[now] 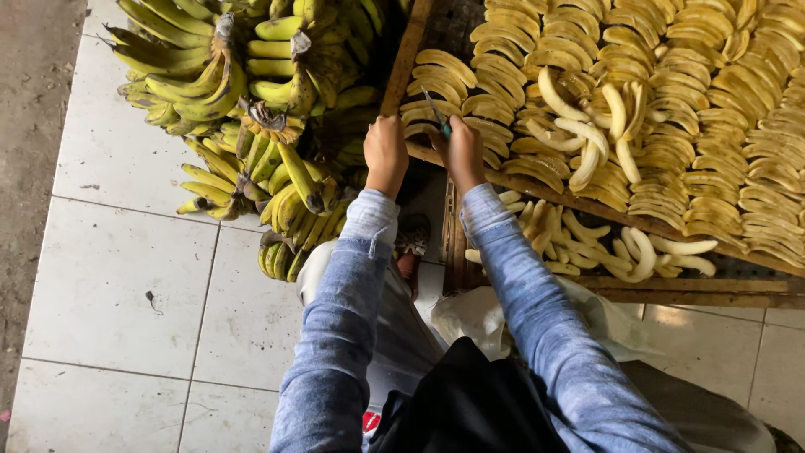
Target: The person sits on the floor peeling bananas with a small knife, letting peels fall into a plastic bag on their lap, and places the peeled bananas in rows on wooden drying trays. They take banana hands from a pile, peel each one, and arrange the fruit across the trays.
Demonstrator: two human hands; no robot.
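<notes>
Two hands are working at the near left corner of the wooden drying rack (402, 63): the right hand (459, 153) is gripping a small green-handled knife (438, 115), and the left hand (386, 153) is curling shut, its contents hidden. Sliced banana pieces (671, 126) are lying across the rack, while unpeeled banana bunches (243, 101) are sitting on the tiled floor (117, 294) beside its left edge.

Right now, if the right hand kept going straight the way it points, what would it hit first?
Probably the flat yellow banana slices laid in rows on the wooden-framed drying rack; the right hand and its thin green-handled tool point at them.
</notes>
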